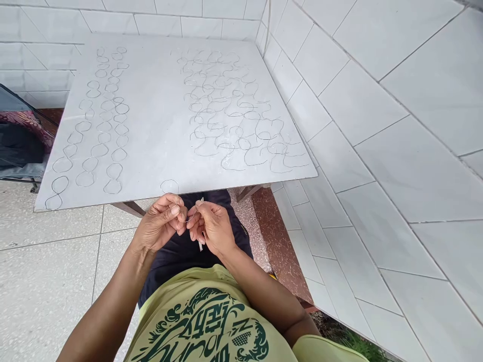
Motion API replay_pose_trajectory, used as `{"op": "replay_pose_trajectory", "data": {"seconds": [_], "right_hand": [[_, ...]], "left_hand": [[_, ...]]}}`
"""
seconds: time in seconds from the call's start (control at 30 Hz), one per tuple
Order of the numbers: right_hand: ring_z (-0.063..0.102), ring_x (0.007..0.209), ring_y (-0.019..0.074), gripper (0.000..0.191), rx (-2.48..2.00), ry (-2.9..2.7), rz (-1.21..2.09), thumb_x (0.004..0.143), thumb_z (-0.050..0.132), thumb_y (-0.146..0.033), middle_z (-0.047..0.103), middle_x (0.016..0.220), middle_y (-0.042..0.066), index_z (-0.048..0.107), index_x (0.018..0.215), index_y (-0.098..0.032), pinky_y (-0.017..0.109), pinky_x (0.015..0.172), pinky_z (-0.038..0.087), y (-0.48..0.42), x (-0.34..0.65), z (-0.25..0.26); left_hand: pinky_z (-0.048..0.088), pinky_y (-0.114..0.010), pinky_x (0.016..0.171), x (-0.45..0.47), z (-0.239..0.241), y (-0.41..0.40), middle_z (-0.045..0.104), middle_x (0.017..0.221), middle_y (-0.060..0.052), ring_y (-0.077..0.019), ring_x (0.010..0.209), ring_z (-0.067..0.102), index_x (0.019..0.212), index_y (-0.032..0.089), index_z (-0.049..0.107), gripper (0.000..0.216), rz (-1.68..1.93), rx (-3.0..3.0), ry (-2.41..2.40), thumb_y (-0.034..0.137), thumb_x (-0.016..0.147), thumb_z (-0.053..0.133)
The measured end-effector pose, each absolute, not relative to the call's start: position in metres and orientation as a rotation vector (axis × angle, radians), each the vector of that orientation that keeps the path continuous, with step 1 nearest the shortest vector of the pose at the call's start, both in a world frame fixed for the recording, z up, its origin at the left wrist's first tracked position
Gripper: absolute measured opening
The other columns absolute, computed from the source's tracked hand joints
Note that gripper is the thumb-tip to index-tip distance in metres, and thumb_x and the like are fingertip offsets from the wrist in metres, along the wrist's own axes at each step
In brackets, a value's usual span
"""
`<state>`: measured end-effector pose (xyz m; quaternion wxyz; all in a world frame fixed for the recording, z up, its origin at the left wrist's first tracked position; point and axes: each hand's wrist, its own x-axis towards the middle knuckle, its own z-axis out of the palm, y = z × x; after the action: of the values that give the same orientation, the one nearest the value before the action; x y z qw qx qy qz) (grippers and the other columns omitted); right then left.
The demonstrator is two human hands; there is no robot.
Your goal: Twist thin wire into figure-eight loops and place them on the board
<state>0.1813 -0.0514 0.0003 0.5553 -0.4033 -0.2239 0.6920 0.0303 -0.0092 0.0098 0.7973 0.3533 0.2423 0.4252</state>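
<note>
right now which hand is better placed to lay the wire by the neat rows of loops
Left, probably. The left hand pinches the thin wire and sits on the side of the looped rows; the right hand, also on the wire, lies toward the tangled pile.

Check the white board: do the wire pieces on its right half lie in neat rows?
No, the wire pieces there lie in a loose, overlapping jumble on the board; only the left loops form rows.
</note>
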Motion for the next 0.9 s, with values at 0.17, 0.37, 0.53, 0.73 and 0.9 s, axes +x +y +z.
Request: {"op": "replay_pose_trajectory", "data": {"seconds": [0.17,0.37,0.53,0.73,0.9], "right_hand": [[0.055,0.035,0.0100,0.040,-0.975,-0.581,1.597,0.090,0.067,-0.054,0.068,0.057,0.001,0.067,0.075,-0.017,0.018,0.028,0.029,-0.057,0.182,0.007],[0.053,0.034,0.0096,0.039,-0.963,-0.545,1.596,0.090,0.067,-0.054,0.066,0.057,0.000,0.067,0.076,-0.018,0.019,0.028,0.030,-0.064,0.179,0.009],[0.055,0.038,0.0103,0.041,-0.939,-0.465,1.544,0.093,0.065,-0.057,0.066,0.062,0.000,0.067,0.082,-0.018,0.020,0.029,0.032,-0.071,0.170,0.001],[0.063,0.049,0.0118,0.032,-0.852,-0.498,1.637,0.089,0.074,-0.050,0.069,0.070,0.000,0.068,0.090,-0.019,0.019,0.033,0.038,-0.070,0.181,-0.001],[0.064,0.049,0.0122,0.029,-0.915,-0.577,1.689,0.086,0.078,-0.045,0.073,0.070,-0.001,0.063,0.090,-0.020,0.017,0.033,0.038,-0.064,0.194,-0.003]], "left_hand": [[0.051,-0.019,0.041,0.027,0.005,-0.008,0.063,0.067,0.001,-0.0099,0.052,0.054,0.107,0.017,0.076,0.030,0.872,0.699,0.462,0.027,0.081,0.087],[0.047,-0.018,0.037,0.029,0.006,-0.009,0.060,0.062,0.002,-0.0094,0.046,0.050,0.096,0.020,0.074,0.022,0.884,0.730,0.464,0.027,0.080,0.087],[0.048,-0.017,0.039,0.032,0.009,-0.010,0.059,0.063,0.002,-0.0096,0.049,0.051,0.097,0.021,0.073,0.022,0.938,0.739,0.508,0.026,0.081,0.086],[0.055,-0.022,0.044,0.026,0.005,-0.009,0.065,0.068,0.000,-0.0123,0.052,0.059,0.106,0.021,0.074,0.019,0.918,0.851,0.512,0.024,0.088,0.080],[0.059,-0.027,0.049,0.017,0.002,-0.005,0.068,0.068,-0.002,-0.0154,0.054,0.064,0.111,0.019,0.074,0.022,0.826,1.001,0.498,0.022,0.089,0.078]]}}
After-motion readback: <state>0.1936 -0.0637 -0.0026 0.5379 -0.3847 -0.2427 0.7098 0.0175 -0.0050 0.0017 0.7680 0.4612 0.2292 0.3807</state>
